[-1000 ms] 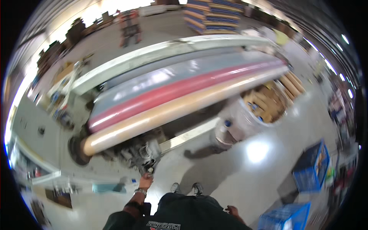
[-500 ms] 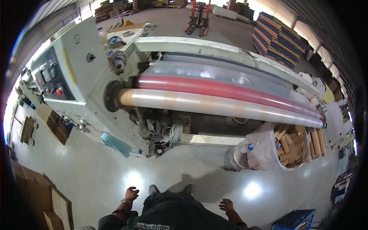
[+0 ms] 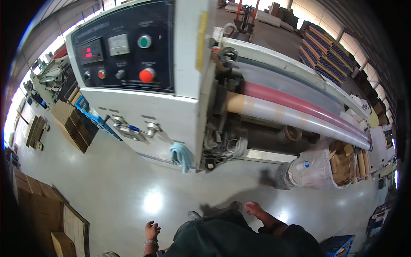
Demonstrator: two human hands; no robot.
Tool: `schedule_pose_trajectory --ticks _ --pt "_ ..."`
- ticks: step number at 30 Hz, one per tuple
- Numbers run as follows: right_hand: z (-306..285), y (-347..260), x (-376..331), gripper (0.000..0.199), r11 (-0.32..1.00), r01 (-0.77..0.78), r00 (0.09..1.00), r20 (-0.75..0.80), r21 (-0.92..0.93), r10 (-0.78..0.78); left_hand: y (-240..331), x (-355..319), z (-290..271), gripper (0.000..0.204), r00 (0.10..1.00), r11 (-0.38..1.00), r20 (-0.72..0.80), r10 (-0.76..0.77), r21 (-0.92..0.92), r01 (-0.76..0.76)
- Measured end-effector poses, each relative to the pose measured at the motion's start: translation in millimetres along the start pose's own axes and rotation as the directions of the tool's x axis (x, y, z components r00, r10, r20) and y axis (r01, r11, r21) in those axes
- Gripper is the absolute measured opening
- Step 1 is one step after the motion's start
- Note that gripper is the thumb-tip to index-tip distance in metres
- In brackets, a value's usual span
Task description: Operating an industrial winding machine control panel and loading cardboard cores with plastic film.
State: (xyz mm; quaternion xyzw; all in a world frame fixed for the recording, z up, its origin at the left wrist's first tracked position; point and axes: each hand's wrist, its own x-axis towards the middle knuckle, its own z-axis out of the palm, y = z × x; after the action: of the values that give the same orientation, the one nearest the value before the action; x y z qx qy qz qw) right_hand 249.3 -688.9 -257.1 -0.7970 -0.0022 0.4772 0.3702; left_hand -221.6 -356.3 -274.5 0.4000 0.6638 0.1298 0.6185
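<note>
My left hand (image 3: 152,230) hangs low over the floor with a watch at its wrist. Its fingers are loosely bent and apart, holding nothing. Out in front of my body, my right hand (image 3: 254,209) also holds nothing visible, its fingers loosely apart. Neither touches anything. Ahead stands a machine cabinet with a dark control panel (image 3: 128,51), bearing a red button (image 3: 147,76) and a green button (image 3: 144,41). To its right runs a film-wrapped roll (image 3: 291,121) below a red roller (image 3: 291,103). A light blue cloth (image 3: 181,156) hangs from valves on the cabinet front.
A plastic-wrapped bin (image 3: 317,167) of cardboard cores stands under the roll's right end. Cardboard boxes (image 3: 38,214) sit at lower left, and a cardboard stack (image 3: 72,124) stands left of the cabinet. A blue crate (image 3: 338,245) is at lower right.
The control cabinet now looms larger and nearer, and the rollers have shifted right in view. My right hand has swung forward; my left hand sits slightly lower.
</note>
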Motion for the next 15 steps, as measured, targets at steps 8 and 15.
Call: schedule_pose_trajectory --ticks 8,15 --pt "111 -66 46 0.033 0.949 0.039 0.981 0.193 -0.312 0.023 159 71 -77 0.039 0.959 0.953 -0.121 0.256 -0.132 -0.271" --pt "194 -57 90 0.038 0.604 0.599 0.724 0.678 -0.526 -0.128 258 156 -125 0.042 0.932 0.926 -0.070 0.356 -0.110 -0.362"
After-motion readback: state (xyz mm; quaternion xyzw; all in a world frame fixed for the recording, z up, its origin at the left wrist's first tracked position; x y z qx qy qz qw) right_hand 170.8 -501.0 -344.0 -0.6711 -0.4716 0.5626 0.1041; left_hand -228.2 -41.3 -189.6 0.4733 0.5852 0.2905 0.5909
